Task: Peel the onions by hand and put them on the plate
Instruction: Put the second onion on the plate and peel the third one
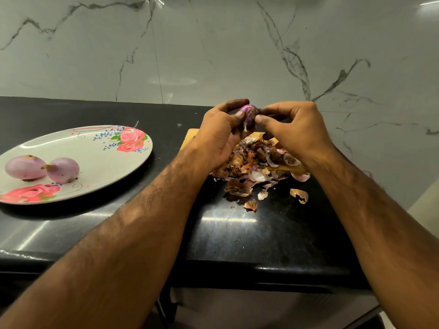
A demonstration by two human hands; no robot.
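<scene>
Above brown wooden board (190, 135) heaped with dry peels (254, 162), small round purple onion (248, 112) sits between both hands. Curled round it, holding: left hand (221, 136). Pinching at onion's right end, narrow: right hand (294, 129) fingers (261, 119). Well left on black table (237, 233): flowered white oval plate (95, 157); left hand nearer.

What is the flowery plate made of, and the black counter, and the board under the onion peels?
The plate looks like melamine or glazed ceramic, I cannot tell which: smooth, glossy, with printed roses. The counter looks like polished black stone, perhaps granite: speckled, with bright reflections. The board looks like wood: tan and matt, mostly hidden under peels.
</scene>
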